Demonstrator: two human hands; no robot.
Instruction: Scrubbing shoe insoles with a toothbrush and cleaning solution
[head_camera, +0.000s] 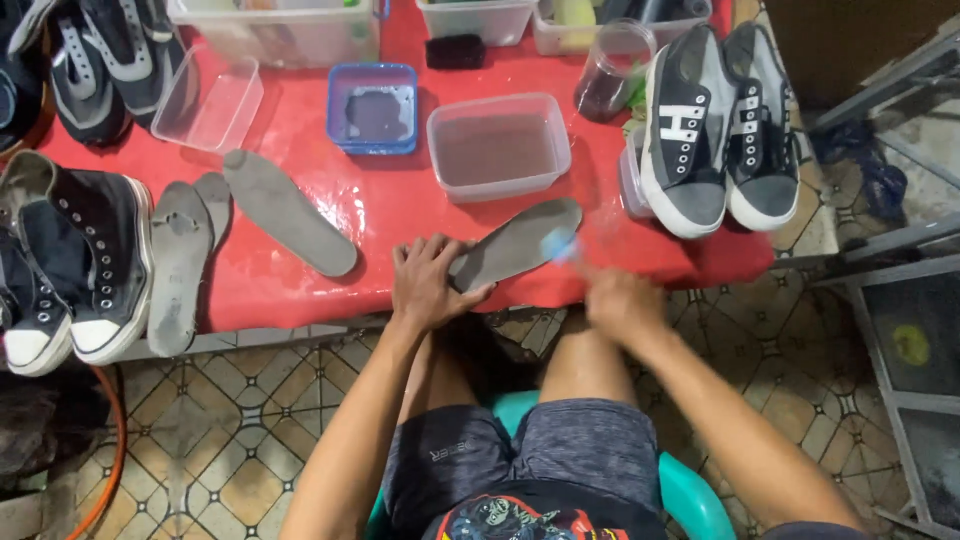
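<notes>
A grey shoe insole (520, 240) lies at the front edge of the wet red table (390, 200). My left hand (428, 282) presses flat on its near end and holds it down. My right hand (622, 302) is blurred with motion and grips a small brush (562, 246) with a pale blue head, which touches the insole's right side. Just behind the insole stands a clear plastic tub (498, 146) of murky water.
Other grey insoles (288, 212) (180, 268) lie to the left beside black high-top sneakers (95, 260). A black-and-grey sneaker pair (718, 130) stands at the right. A blue tub (373, 107), a clear lid (208, 102), a cup (610, 72) and bins sit behind.
</notes>
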